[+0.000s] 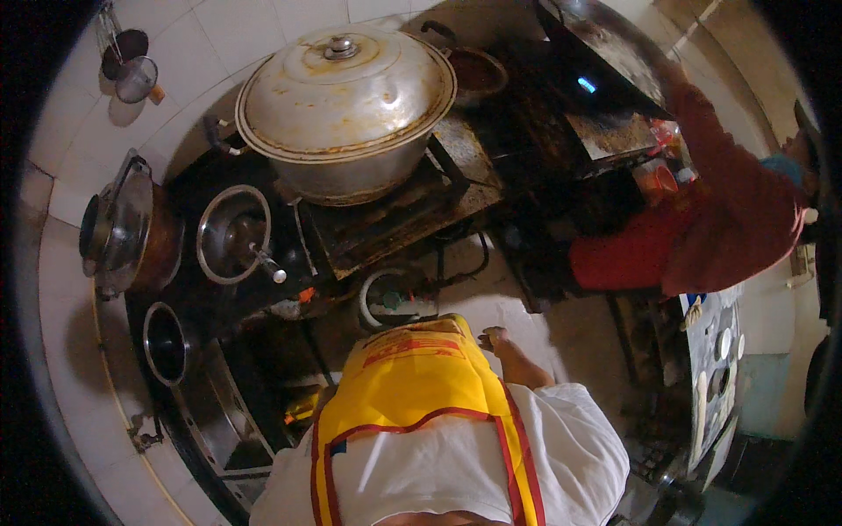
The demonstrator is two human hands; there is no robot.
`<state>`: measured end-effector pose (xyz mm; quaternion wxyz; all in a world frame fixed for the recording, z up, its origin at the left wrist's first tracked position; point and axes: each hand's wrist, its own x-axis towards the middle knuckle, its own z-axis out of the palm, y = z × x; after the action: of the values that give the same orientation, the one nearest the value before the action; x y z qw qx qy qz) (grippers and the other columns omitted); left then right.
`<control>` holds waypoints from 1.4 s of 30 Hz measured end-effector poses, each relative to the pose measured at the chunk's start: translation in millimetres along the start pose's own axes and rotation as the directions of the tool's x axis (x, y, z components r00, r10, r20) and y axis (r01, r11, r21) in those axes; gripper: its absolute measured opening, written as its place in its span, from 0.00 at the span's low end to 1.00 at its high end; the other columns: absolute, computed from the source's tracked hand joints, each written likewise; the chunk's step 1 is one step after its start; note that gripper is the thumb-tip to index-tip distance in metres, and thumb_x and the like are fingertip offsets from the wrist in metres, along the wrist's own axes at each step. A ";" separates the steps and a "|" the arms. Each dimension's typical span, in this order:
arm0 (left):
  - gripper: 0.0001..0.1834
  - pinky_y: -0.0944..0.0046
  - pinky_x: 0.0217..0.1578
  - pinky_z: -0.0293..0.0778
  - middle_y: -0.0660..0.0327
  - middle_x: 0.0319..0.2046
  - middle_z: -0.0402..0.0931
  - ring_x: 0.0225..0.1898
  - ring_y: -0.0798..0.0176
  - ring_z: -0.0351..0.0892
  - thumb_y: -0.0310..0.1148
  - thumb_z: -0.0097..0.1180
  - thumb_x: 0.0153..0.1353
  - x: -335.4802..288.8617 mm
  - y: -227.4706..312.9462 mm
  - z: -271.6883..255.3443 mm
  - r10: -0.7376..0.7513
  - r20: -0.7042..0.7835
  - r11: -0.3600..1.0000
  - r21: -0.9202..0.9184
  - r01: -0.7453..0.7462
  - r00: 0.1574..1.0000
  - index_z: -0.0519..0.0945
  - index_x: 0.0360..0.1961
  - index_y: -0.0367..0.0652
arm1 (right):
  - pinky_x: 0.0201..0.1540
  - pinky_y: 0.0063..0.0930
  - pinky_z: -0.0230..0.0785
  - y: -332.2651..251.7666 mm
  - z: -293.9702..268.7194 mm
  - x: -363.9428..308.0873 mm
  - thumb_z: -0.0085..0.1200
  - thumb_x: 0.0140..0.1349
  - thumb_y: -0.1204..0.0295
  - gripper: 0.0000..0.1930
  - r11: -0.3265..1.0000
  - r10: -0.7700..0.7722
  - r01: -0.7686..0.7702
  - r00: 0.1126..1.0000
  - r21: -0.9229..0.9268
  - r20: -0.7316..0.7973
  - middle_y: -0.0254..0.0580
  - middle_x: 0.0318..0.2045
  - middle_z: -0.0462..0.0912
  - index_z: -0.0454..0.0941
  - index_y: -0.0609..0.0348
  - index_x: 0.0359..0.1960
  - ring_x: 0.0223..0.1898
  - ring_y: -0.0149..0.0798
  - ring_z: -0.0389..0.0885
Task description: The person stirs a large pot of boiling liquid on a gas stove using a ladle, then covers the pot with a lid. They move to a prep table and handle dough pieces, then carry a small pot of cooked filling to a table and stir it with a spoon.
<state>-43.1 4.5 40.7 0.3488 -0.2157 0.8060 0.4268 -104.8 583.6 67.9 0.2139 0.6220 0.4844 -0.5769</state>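
Note:
My right hand hangs beside the yellow apron with red trim, its fingers slightly apart and nothing visible in them. My left hand is out of sight; only the white sleeve on that side shows. In front of me a large dented metal pot stands on the stove, covered by a domed, stained lid. To its left a steel bowl has a ladle resting in it, the handle over the rim. Neither hand touches these things.
Stacked pans and a small dark pot stand at the left wall, where strainers hang. Below the stove sits a round pale ring. A person in red works at a large wok on the right.

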 end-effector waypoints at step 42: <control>0.17 0.48 0.42 0.75 0.50 0.37 0.80 0.40 0.46 0.79 0.43 0.52 0.62 21.3 4.7 -3.3 0.354 0.110 0.665 0.668 -0.333 0.929 0.79 0.39 0.39 | 0.32 0.46 0.84 -34.1 23.8 -1.9 0.49 0.67 0.69 0.10 0.992 -0.129 0.127 0.976 0.018 0.174 0.51 0.31 0.85 0.80 0.59 0.44 0.25 0.45 0.84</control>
<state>-61.5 3.3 28.7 0.3045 0.0753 0.9361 0.1591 -145.6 578.2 73.8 0.2159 0.5371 0.5007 -0.6436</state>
